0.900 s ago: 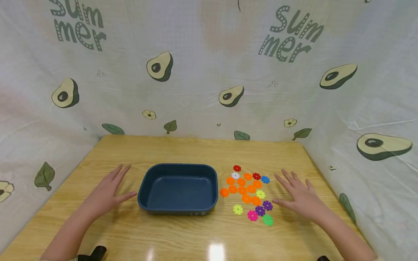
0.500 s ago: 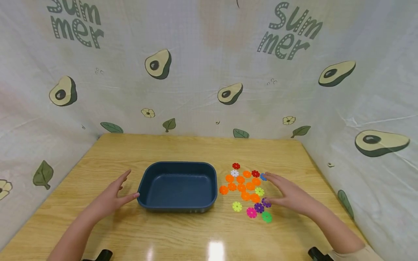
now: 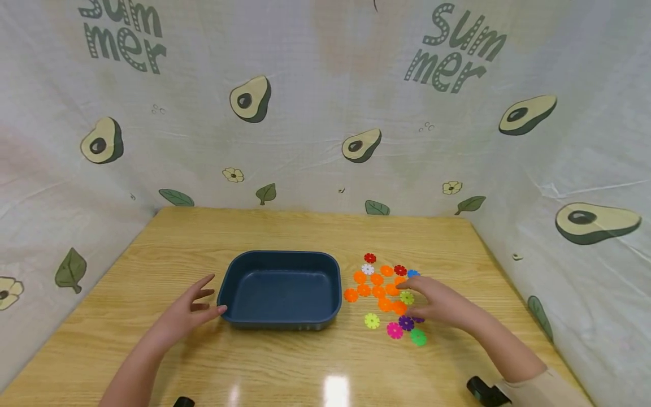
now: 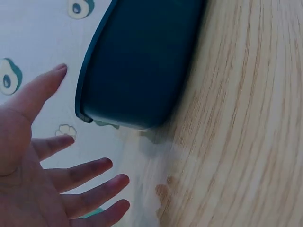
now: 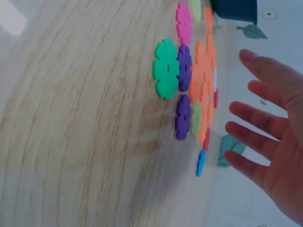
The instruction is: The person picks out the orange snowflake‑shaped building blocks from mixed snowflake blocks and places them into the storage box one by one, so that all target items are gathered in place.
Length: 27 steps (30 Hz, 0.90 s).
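A dark blue rectangular tray (image 3: 282, 326) sits on the wooden table. My left hand (image 3: 184, 316) is beside its left wall, thumb tip right at the rim in the head view; the left wrist view shows the fingers spread and holding nothing. To the tray's right lie several flat flower-shaped plastic discs, many of them orange (image 3: 385, 304). Over the right side of this group hovers my right hand (image 3: 441, 301), fingers apart and nothing between them. It partly covers a purple disc and a blue disc (image 5: 200, 163). A green disc (image 5: 165, 69) and a pink disc (image 3: 394, 330) lie nearest me.
A pale cloth printed with avocados (image 3: 249, 99) and leaves hangs behind the table (image 3: 264, 370) and along both sides. Black wrist straps (image 3: 485, 391) show at the bottom edge of the head view.
My right hand has moved left, from beside the discs to over their right side. The left hand has shifted right to the tray's edge. Tray and discs stay in place.
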Motion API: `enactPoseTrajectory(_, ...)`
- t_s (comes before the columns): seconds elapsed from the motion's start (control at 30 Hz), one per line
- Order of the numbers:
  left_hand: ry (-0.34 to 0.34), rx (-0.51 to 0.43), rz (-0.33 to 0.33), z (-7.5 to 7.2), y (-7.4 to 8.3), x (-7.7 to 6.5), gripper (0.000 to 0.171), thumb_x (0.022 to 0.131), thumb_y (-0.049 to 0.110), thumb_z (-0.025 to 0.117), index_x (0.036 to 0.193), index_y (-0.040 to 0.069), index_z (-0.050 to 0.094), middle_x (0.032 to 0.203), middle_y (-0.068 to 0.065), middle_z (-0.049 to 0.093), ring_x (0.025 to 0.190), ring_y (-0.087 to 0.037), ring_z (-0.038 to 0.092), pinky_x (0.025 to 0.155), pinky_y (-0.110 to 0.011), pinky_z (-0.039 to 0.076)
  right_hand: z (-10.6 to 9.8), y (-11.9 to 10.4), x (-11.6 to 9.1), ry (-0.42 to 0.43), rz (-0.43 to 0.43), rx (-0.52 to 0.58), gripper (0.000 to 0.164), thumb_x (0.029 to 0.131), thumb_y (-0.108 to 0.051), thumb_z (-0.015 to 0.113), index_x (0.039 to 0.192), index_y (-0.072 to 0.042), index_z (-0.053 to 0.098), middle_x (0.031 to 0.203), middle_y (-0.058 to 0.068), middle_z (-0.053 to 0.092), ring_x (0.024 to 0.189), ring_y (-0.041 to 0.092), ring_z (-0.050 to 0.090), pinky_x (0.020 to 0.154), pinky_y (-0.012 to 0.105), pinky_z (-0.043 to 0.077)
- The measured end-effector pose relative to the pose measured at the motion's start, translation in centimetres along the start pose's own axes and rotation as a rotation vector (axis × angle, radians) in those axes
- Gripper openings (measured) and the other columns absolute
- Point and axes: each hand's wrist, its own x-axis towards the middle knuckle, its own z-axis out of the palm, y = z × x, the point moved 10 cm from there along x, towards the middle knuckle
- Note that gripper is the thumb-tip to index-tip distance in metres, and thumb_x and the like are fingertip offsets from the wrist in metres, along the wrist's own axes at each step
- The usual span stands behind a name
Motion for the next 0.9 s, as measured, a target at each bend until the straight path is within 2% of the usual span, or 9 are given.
enactPoseTrajectory(0.17, -0.016, -0.053, 0.023, 0.6, -0.6, -0.1, 0.090, 0.090, 0.025, 0.072, 0.155, 0.003, 0.013, 0.145, -0.036, 0.032, 0.122, -0.055, 0.043, 0.089, -0.053, 0.047, 0.7, -0.5, 0.9, -0.042, -0.037, -0.014, 0.031, 0.083, -0.012, 0.078, 0.112, -0.005, 0.069, 0.111, 0.007, 0.065, 0.104, 0.033, 0.059, 0.086, 0.047, 0.049)
enactPoseTrajectory(0.4, -0.051, -0.182, 0.066, 1.2, -1.2, 0.2, 0.088, 0.091, 0.016, 0.070, 0.155, 0.003, 0.011, 0.146, -0.038, 0.029, 0.124, -0.053, 0.043, 0.090, -0.046, 0.049, 1.2, -0.4, 1.5, -0.074, -0.054, -0.029, 0.024, 0.083, -0.010, 0.078, 0.106, -0.007, 0.072, 0.105, 0.002, 0.064, 0.097, 0.027, 0.061, 0.083, 0.043, 0.051)
enactPoseTrajectory(0.63, -0.074, -0.258, 0.110, 1.8, -1.8, 0.7, 0.086, 0.093, 0.011, 0.066, 0.156, 0.003, 0.008, 0.144, -0.041, 0.028, 0.125, -0.052, 0.042, 0.086, -0.023, 0.047, 1.4, 0.1, 2.0, -0.091, -0.061, -0.051, 0.022, 0.080, -0.005, 0.079, 0.100, -0.012, 0.074, 0.098, -0.005, 0.062, 0.088, 0.020, 0.058, 0.077, 0.037, 0.051)
enactPoseTrajectory(0.9, -0.077, -0.270, 0.061, 2.0, -2.5, 1.0, 0.080, 0.095, 0.015, 0.065, 0.156, 0.006, 0.014, 0.142, -0.037, 0.036, 0.126, -0.045, 0.042, 0.086, -0.020, 0.045, 2.0, 0.2, 2.7, -0.129, -0.067, -0.056, 0.023, 0.079, -0.001, 0.079, 0.097, -0.014, 0.075, 0.096, -0.007, 0.061, 0.087, 0.018, 0.058, 0.078, 0.035, 0.051)
